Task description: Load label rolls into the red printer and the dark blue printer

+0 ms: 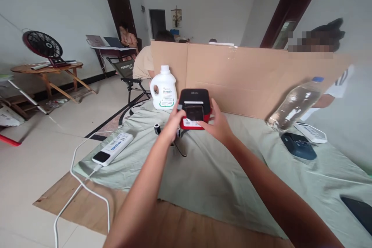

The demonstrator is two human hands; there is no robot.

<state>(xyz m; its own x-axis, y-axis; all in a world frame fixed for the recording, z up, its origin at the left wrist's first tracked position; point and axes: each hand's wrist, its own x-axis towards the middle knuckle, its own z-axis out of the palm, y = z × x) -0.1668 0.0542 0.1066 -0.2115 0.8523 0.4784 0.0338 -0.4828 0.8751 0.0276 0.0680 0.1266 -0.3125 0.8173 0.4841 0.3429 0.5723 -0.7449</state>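
Between my two hands is a small black-and-red label printer (195,99), tilted so that its dark window and a white sticker face me. My left hand (173,123) grips its left side, the thumb lying over the front. On the opposite side, my right hand (219,124) holds the red edge with its thumb near the lower corner. Below and left of the printer a small black-and-white roll (157,129) lies on the green cloth (209,174). Another small object and a dark cable (181,151) are partly hidden behind my left hand.
Behind the printer stand a white jug (164,89) and an upright cardboard sheet (221,69). A power strip (113,149) with a white cord lies left. To the right are a large clear bottle (296,102), a dark blue case (298,146) and a black phone (359,211). Other people sit beyond.
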